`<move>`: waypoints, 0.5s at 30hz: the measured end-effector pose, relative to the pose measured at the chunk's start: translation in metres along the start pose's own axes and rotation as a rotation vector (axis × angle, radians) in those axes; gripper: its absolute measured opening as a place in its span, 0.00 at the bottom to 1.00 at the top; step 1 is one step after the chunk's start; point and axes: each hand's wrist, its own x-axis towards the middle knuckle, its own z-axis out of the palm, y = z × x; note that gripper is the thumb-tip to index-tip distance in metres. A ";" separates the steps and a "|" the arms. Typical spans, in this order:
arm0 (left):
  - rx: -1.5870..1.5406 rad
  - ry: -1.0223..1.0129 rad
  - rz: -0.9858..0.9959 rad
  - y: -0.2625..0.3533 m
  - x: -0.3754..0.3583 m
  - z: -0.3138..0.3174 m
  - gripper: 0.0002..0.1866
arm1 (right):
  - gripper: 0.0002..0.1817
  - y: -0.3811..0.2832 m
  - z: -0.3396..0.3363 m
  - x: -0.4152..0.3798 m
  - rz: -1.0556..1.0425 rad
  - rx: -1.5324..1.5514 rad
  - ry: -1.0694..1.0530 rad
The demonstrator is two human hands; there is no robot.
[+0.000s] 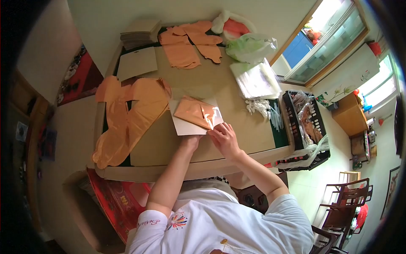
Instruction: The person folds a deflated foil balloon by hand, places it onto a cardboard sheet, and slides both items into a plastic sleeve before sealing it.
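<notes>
A white card [186,126] is held over the near middle of the table, with a folded rose-gold foil sheet [193,111] lying on it. Clear plastic [192,92] shows past the card's far edge. My left hand [193,140] grips the card's near edge, its fingers hidden underneath. At the near right corner, my right hand [225,137] is closed, thumb and fingers pinching the card's edge. To the left lies a large flat rose-gold foil balloon [146,103], spread beside the card.
More flat foil balloons [182,48] lie at the back near a stack of cards [139,34] and a loose card [137,63]. Clear bags [256,80], a green bag [249,47], white ties [259,108] and straws [276,115] sit right. A black crate [296,127] stands beyond.
</notes>
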 end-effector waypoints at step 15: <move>0.060 -0.194 -0.120 -0.034 0.000 -0.018 0.10 | 0.08 0.018 0.029 0.006 0.079 -0.094 0.031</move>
